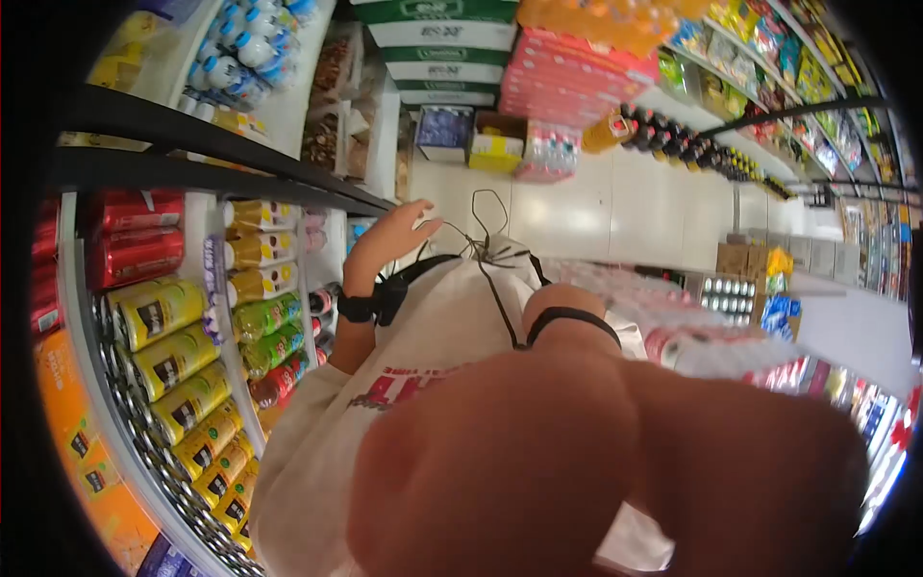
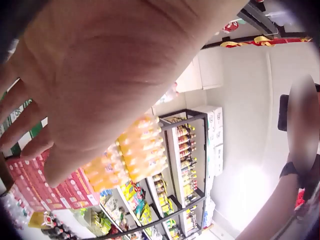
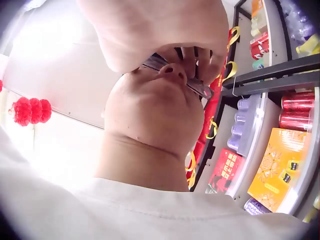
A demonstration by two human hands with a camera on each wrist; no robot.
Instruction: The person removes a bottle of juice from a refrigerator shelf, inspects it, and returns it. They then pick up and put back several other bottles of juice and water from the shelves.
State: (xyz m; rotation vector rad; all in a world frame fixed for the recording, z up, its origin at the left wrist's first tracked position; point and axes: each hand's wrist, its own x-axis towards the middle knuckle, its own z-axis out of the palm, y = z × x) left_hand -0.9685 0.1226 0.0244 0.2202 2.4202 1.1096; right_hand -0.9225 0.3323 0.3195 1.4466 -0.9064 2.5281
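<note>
My left hand (image 1: 394, 236) hangs beside the drinks shelf, its fingers loosely extended and holding nothing. In the left wrist view its palm (image 2: 120, 75) and spread fingers fill the upper left. My right hand (image 1: 481, 462) is raised close to the head camera, large and blurred. The right wrist view has this hand (image 3: 165, 30) in front of the face, fingers (image 3: 188, 57) beside a dark strip-like thing (image 3: 154, 62); I cannot tell whether they grip it. A dark cord (image 1: 490, 288) lies on the pale top (image 1: 433, 317).
Shelves at the left hold yellow cans (image 1: 168, 361), red cans (image 1: 139, 255) and green bottles (image 1: 269, 317). Ahead stand green-and-white cartons (image 1: 442, 58), red boxes (image 1: 567, 91) and a row of dark bottles (image 1: 692, 149) on the tiled floor (image 1: 615, 207). A black shelf post (image 1: 192, 178) crosses near my left hand.
</note>
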